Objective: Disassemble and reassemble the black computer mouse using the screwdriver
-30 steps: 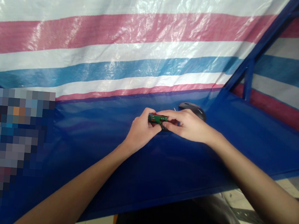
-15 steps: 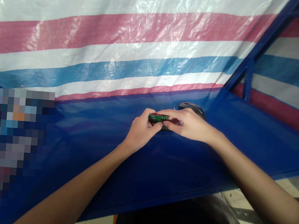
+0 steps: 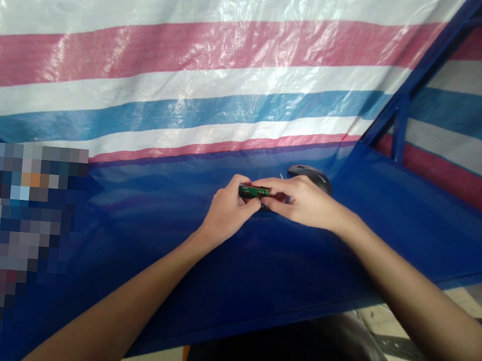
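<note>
A small green battery [image 3: 253,192] with light print lies crosswise between my two hands, over the blue table. My left hand [image 3: 231,205] is closed on its left end, with the thumb along the near side. At the right end, the thumb and fingers of my right hand [image 3: 306,203] pinch it. A dark edge shows just under the battery, mostly hidden by my fingers; I cannot make out what it is. Behind my right hand rests a black computer mouse [image 3: 314,175], its near part covered by the hand.
The blue tabletop [image 3: 159,213] runs up to a striped plastic sheet [image 3: 190,87] at the back. A blue metal frame post [image 3: 400,132] stands at the right rear. Blurred-out items [image 3: 17,207] occupy the left side. The table's front edge is near my body.
Both hands stay almost in place. The battery has tilted or turned very slightly between my fingers.
</note>
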`<state>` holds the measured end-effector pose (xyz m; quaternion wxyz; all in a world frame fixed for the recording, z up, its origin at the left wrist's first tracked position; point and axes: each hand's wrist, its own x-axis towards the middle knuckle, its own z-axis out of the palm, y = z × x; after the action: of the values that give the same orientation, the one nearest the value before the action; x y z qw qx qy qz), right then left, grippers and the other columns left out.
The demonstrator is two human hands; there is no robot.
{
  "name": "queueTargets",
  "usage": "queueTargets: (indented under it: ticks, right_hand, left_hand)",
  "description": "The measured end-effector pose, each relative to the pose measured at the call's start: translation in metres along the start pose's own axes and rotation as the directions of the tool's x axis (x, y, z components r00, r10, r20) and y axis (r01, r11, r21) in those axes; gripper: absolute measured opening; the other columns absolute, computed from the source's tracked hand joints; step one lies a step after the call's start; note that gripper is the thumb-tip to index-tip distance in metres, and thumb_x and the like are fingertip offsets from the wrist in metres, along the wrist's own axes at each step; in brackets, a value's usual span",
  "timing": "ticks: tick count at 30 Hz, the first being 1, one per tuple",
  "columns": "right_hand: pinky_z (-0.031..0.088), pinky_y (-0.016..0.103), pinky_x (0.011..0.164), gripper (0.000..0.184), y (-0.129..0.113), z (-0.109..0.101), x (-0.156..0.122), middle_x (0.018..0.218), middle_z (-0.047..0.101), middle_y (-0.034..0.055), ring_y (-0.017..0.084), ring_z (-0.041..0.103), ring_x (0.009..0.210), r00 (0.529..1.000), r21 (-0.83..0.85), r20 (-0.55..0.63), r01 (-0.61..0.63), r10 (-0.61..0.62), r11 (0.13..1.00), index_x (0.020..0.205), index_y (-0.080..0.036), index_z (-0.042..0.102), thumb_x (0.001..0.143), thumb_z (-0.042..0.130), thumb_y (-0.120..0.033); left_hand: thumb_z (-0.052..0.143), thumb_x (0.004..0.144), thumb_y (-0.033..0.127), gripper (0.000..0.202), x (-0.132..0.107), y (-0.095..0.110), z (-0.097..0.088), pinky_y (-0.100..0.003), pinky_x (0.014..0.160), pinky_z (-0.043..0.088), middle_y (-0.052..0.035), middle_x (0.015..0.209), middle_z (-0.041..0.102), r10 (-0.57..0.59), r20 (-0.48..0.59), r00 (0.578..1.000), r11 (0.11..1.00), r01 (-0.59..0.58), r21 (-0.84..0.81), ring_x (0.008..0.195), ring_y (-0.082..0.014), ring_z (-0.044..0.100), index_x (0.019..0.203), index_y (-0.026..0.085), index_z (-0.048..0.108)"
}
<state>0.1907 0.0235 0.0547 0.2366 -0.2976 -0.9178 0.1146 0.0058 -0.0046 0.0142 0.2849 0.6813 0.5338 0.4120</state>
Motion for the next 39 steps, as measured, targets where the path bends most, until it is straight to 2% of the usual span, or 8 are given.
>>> queueTargets:
  ticks: [9, 16, 20, 23, 25, 29, 33, 39]
  right_hand:
    - [0.041, 0.020, 0.056, 0.039, 0.001, 0.001, 0.000, 0.073, 0.068, -0.0009, 0.010, 0.059, 0.056, 1.000, 0.041, -0.002, -0.005, 0.005, 0.999, 0.122, -0.019, 0.060, 0.083, 0.054, -0.017]
    - [0.042, 0.021, 0.055, 0.033, 0.002, -0.001, 0.002, 0.070, 0.059, -0.0020, 0.010, 0.055, 0.057, 0.992, 0.137, -0.072, -0.089, 0.099, 0.987, 0.113, -0.016, 0.059, 0.081, 0.060, -0.023]
    - [0.039, 0.022, 0.053, 0.032, 0.008, -0.001, 0.002, 0.062, 0.052, -0.0050, 0.010, 0.051, 0.054, 0.979, 0.245, -0.096, -0.152, 0.180, 0.957, 0.110, -0.016, 0.059, 0.079, 0.061, -0.024]
    - [0.038, 0.022, 0.051, 0.034, 0.012, 0.000, 0.002, 0.063, 0.052, -0.0050, 0.011, 0.051, 0.054, 0.970, 0.297, -0.086, -0.193, 0.227, 0.935, 0.110, -0.018, 0.059, 0.077, 0.062, -0.026]
    - [0.038, 0.022, 0.051, 0.036, 0.013, 0.001, 0.001, 0.065, 0.053, -0.0048, 0.011, 0.052, 0.055, 0.968, 0.297, -0.060, -0.214, 0.242, 0.931, 0.110, -0.019, 0.059, 0.075, 0.063, -0.026]
    - [0.037, 0.021, 0.049, 0.037, 0.013, 0.003, 0.002, 0.065, 0.052, -0.0052, 0.010, 0.052, 0.053, 0.966, 0.301, -0.015, -0.240, 0.256, 0.923, 0.109, -0.019, 0.059, 0.073, 0.065, -0.024]
    - [0.036, 0.021, 0.049, 0.034, 0.012, 0.003, 0.002, 0.063, 0.053, -0.0057, 0.010, 0.051, 0.051, 0.966, 0.280, -0.017, -0.241, 0.256, 0.929, 0.107, -0.018, 0.061, 0.074, 0.065, -0.025]
    - [0.036, 0.022, 0.049, 0.028, 0.005, -0.003, 0.003, 0.060, 0.055, -0.0042, 0.009, 0.049, 0.051, 0.967, 0.184, -0.033, -0.243, 0.253, 0.952, 0.091, -0.016, 0.064, 0.075, 0.066, -0.039]
  left_hand:
    - [0.060, 0.075, 0.026, 0.020, 0.002, -0.002, 0.000, -0.024, 0.059, 0.043, 0.0052, 0.066, 0.058, 0.011, -0.002, 1.000, 0.999, -0.011, -0.041, 0.060, -0.0123, 0.058, 0.092, 0.022, 0.051]
    - [0.060, 0.079, 0.034, 0.018, 0.003, -0.002, 0.000, -0.025, 0.064, 0.045, 0.0027, 0.076, 0.060, 0.057, -0.036, 0.998, 0.983, -0.062, -0.174, 0.067, -0.0118, 0.058, 0.088, 0.020, 0.053]
    - [0.064, 0.076, 0.031, 0.019, 0.007, -0.001, -0.001, -0.025, 0.074, 0.045, 0.0017, 0.082, 0.061, 0.055, -0.238, 0.970, 0.958, -0.118, -0.261, 0.079, -0.0125, 0.059, 0.088, 0.020, 0.054]
    - [0.066, 0.074, 0.029, 0.016, 0.011, -0.002, -0.005, -0.023, 0.071, 0.044, 0.0032, 0.073, 0.059, 0.009, -0.389, 0.921, 0.944, -0.136, -0.301, 0.071, -0.0106, 0.057, 0.077, 0.019, 0.053]
    - [0.065, 0.076, 0.029, 0.017, 0.013, -0.001, -0.007, -0.023, 0.066, 0.043, 0.0042, 0.064, 0.056, -0.028, -0.422, 0.906, 0.945, -0.114, -0.307, 0.063, -0.0096, 0.054, 0.071, 0.018, 0.053]
    - [0.062, 0.079, 0.031, 0.020, 0.011, 0.004, -0.009, -0.022, 0.059, 0.042, 0.0052, 0.054, 0.054, -0.025, -0.381, 0.924, 0.939, -0.108, -0.325, 0.052, -0.0085, 0.052, 0.068, 0.018, 0.053]
    - [0.061, 0.081, 0.034, 0.024, 0.008, 0.007, -0.008, -0.021, 0.054, 0.041, 0.0056, 0.051, 0.054, 0.009, -0.270, 0.963, 0.911, -0.119, -0.395, 0.048, -0.0074, 0.050, 0.067, 0.018, 0.051]
    - [0.059, 0.083, 0.035, 0.025, 0.007, 0.007, -0.007, -0.020, 0.053, 0.041, 0.0044, 0.053, 0.056, 0.028, -0.103, 0.994, 0.898, -0.071, -0.435, 0.049, -0.0072, 0.052, 0.067, 0.017, 0.050]
